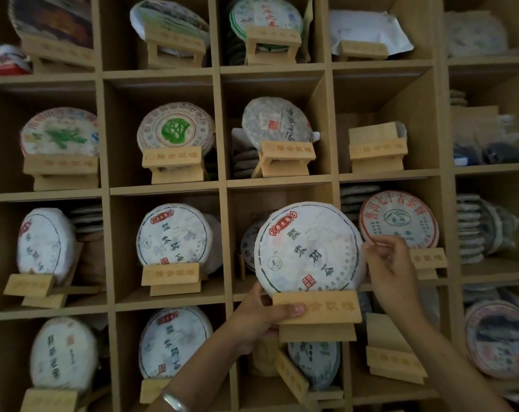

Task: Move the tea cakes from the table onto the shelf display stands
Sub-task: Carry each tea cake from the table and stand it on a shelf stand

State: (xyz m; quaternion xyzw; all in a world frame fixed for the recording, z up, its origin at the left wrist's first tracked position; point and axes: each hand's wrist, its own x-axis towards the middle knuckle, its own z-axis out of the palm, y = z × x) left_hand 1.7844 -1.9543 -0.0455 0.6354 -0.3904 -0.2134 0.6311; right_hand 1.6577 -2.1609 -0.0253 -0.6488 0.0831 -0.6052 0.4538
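I see the white-wrapped tea cake point(308, 248) standing upright on edge in a wooden display stand point(317, 315), its printed face turned toward me and the column of characters leaning a little to the right. My left hand point(261, 316) is clamped on the stand's left end, thumb across the front bar. My right hand point(392, 272) pinches the cake's right rim with its fingertips point(374, 248). Cake and stand are held in front of the shelf point(222, 185), before the third-row cubby right of centre. That cubby's dividers sit close on both sides, and another cake point(247, 242) stands inside it at the left. The cubby just right holds a red-lettered cake point(400, 218).
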